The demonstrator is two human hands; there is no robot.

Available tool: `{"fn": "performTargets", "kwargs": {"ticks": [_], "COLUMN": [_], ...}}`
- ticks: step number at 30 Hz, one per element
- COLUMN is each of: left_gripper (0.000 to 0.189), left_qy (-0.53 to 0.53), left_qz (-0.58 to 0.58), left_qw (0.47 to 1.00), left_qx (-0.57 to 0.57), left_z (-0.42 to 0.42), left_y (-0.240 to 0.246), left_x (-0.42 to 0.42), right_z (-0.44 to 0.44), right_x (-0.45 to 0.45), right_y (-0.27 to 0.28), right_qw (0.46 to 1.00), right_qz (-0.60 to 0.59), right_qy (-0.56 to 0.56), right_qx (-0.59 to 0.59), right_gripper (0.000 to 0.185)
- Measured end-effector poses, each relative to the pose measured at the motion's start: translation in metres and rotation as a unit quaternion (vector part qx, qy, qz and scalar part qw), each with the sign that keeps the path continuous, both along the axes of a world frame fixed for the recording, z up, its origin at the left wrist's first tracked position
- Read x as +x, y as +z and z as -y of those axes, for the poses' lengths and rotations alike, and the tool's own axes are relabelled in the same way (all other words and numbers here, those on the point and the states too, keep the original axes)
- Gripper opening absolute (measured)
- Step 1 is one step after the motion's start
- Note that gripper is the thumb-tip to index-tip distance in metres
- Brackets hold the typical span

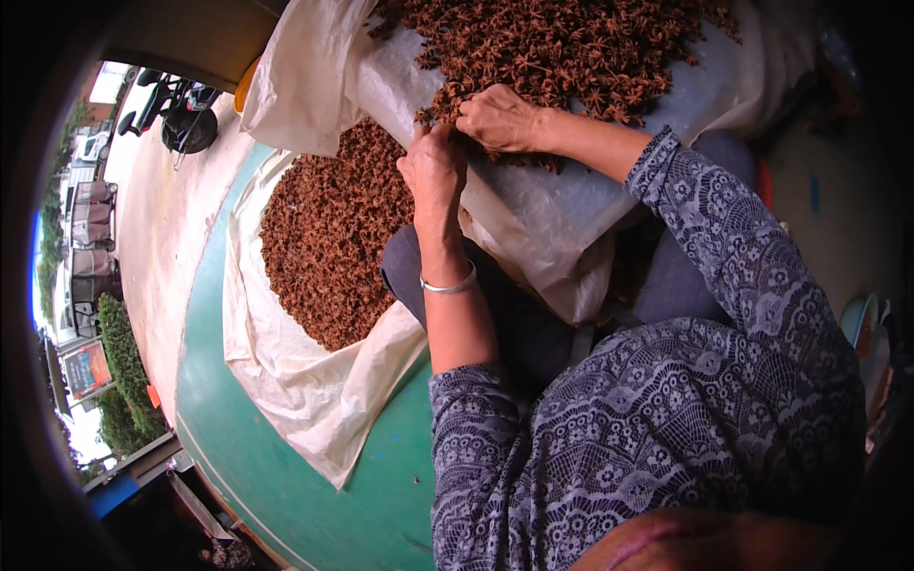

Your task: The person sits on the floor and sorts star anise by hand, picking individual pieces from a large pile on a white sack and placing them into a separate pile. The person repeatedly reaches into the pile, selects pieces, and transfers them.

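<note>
A heap of dried star anise (543, 50) lies on pale plastic sheeting (543, 207) in front of me. At its near edge my left hand (433, 160), with a silver bangle on the wrist, has its fingers bent together. My right hand (496, 118) rests low against the star anise, its fingertips close beside those of the left. The fingertips of both hands are partly hidden, and whether either holds a piece cannot be told. Beyond my left forearm, lower down, a second heap of star anise (335, 235) is spread on a white woven sheet (285, 364).
The woven sheet lies on a green floor (300, 464). My knees are under the raised sheeting. A yellow container (246, 86) stands beyond it. Farther off are a parked motorcycle (187, 121) and green shrubs (125, 357). A bowl (857, 321) is at the far right.
</note>
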State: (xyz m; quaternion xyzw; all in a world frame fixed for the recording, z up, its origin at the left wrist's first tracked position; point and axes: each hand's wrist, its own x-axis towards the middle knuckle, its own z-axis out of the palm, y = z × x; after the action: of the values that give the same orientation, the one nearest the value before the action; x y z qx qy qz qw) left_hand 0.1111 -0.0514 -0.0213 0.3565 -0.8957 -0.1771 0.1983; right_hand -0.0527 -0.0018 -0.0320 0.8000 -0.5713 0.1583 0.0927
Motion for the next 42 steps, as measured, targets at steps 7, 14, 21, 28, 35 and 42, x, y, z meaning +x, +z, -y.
{"fn": "performTargets", "kwargs": {"ticks": [7,14,21,28,35,42], "left_gripper": [0.025,0.019,0.021,0.022,0.042,0.037], "left_qy": [-0.032,0.059,0.035,0.08,-0.021,-0.084], "left_qz": [-0.162,-0.531,-0.229,-0.182,-0.265,-0.195], "left_qw": [0.986,0.78,0.971,0.979,0.921,0.918], "left_qx": [-0.028,0.326,0.05,0.039,0.285,0.335], "left_z": [-0.014,0.011,-0.004,-0.003,-0.011,-0.019], "left_y": [0.017,0.017,0.018,0.012,0.016,0.014], "left_x": [-0.016,-0.015,-0.023,-0.012,-0.016,-0.017], "right_z": [0.016,-0.055,-0.061,-0.052,-0.049,-0.042], "right_x": [-0.008,-0.027,-0.045,-0.028,-0.031,-0.043], "right_y": [0.038,0.065,0.015,0.004,0.004,0.007], "right_qw": [0.947,0.598,0.987,0.995,0.997,0.986], "right_qz": [0.291,0.723,0.162,0.033,0.028,0.154], "right_qy": [-0.062,0.09,-0.003,-0.064,-0.064,-0.053], "right_qx": [0.123,0.335,0.018,0.068,0.045,-0.038], "right_gripper": [0.024,0.024,0.02,0.017,0.018,0.018]}}
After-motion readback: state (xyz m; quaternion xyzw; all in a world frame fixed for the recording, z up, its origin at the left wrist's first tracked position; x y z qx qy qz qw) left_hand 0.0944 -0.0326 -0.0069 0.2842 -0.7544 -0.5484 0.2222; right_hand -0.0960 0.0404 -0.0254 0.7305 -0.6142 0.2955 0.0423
